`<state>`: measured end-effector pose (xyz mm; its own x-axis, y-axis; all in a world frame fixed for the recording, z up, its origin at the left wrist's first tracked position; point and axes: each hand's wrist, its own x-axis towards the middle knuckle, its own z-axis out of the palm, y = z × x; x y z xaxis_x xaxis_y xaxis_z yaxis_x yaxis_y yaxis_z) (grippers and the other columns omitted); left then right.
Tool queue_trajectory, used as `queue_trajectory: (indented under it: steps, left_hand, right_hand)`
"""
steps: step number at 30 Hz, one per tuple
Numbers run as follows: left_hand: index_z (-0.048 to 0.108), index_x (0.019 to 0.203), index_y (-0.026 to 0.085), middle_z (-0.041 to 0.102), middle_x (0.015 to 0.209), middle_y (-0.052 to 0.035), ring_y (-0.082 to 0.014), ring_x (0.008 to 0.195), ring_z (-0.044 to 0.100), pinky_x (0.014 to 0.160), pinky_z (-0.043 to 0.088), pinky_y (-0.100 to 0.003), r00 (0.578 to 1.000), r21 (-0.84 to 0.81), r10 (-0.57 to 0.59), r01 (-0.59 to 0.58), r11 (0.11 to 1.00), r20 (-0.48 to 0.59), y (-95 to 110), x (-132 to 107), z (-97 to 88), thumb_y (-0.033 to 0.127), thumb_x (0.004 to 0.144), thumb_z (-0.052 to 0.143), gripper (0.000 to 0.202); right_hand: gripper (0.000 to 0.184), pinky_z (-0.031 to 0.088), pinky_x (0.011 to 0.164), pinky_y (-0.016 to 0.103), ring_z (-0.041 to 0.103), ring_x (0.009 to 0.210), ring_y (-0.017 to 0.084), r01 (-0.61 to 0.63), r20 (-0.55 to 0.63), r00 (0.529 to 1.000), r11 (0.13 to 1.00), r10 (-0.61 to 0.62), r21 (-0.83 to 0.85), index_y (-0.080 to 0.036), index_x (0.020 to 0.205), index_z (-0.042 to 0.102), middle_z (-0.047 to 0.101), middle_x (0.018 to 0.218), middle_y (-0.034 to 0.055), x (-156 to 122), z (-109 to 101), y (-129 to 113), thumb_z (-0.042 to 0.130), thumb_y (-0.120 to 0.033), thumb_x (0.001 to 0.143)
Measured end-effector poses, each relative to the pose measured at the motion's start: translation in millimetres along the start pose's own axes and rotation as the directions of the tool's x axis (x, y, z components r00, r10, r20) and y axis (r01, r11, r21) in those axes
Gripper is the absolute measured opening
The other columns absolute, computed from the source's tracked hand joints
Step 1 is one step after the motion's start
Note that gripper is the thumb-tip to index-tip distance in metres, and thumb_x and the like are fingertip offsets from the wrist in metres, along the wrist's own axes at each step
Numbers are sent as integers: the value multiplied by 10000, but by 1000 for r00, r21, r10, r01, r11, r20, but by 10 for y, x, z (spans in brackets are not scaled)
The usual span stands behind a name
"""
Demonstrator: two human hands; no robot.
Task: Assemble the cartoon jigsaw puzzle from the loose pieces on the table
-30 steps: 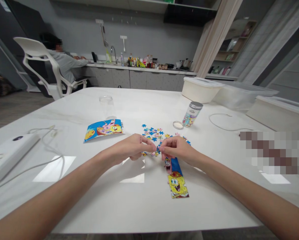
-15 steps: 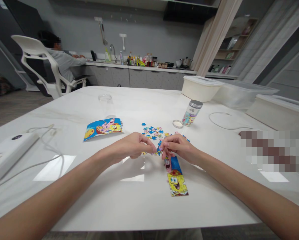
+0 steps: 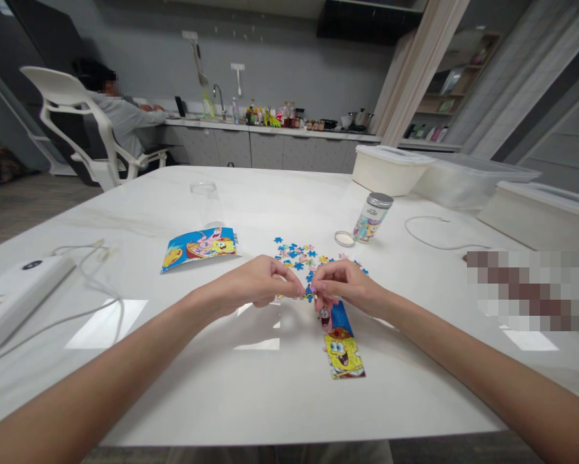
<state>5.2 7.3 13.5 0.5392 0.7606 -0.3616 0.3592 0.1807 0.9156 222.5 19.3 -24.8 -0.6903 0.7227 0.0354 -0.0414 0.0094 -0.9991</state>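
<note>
My left hand point(image 3: 269, 281) and my right hand point(image 3: 346, 285) meet with pinched fingertips above the table. Between them is a small blue-and-yellow puzzle piece point(image 3: 309, 294), gripped from both sides; whether it is one piece or two joined ones I cannot tell. Under my right hand lies a joined strip of puzzle point(image 3: 342, 351) with a yellow cartoon face and a pink figure; its top end is partly covered by the fingers. Just beyond my hands, loose puzzle pieces point(image 3: 296, 252) are scattered, some hidden behind the fingers.
A curved picture sheet point(image 3: 202, 248) lies to the left, before a clear jar point(image 3: 206, 203). A printed can point(image 3: 372, 218) and a round lid point(image 3: 344, 239) stand at right. Storage boxes point(image 3: 389, 173), a power strip point(image 3: 28, 293) and cables edge the table. A person point(image 3: 125, 119) sits far left.
My fingertips have shifted slightly, and the blue-and-yellow piece between them shows more clearly. The strip and the loose pieces lie where they were.
</note>
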Motion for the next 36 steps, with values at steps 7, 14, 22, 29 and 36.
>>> queue_trajectory:
  steps: [7, 14, 22, 29, 36]
  left_hand:
    - [649, 703, 171, 237, 468, 104, -67, 456, 140, 464, 92, -270, 1000, -1, 9, -9, 1000, 12, 32, -26, 12, 333, 722, 721, 178]
    - [662, 731, 173, 254, 448, 109, -62, 446, 147, 458, 90, -261, 999, -15, 33, -33, 999, 15, 19, -23, 3, 381, 686, 772, 240]
    - [651, 751, 170, 275, 404, 122, -56, 427, 148, 443, 95, -257, 999, -26, 51, -50, 998, 20, 27, -40, 14, 422, 645, 811, 316]
    - [662, 750, 174, 276, 404, 121, -57, 430, 155, 443, 108, -252, 997, -31, 62, -61, 998, 37, 21, -34, 11, 390, 656, 805, 275]
    - [686, 727, 168, 259, 403, 121, -58, 436, 160, 441, 113, -254, 997, -23, 66, -65, 998, 36, 10, -16, 9, 354, 643, 813, 240]
  right_hand:
    - [255, 371, 466, 208, 513, 476, 75, -1, 17, 1000, 1000, 1, -13, -148, 743, 671, 709, 631, 27, -7, -6, -16, 720, -391, 802]
    - [260, 379, 467, 210, 511, 475, 75, 6, 25, 1000, 1000, -5, -22, -149, 759, 674, 708, 637, 26, -10, -26, 3, 709, -400, 814]
    - [242, 368, 461, 206, 504, 474, 72, 23, 58, 998, 1000, -22, -10, -146, 766, 671, 711, 637, 29, -14, -22, -14, 705, -378, 823]
    - [267, 379, 459, 215, 495, 462, 72, 14, 55, 998, 999, -12, -37, -151, 755, 668, 708, 633, 26, -21, -5, -33, 714, -408, 807]
    - [255, 408, 451, 202, 540, 456, 75, 2, 53, 999, 1000, 0, -28, -148, 754, 674, 698, 608, 19, -30, 0, -34, 724, -394, 799]
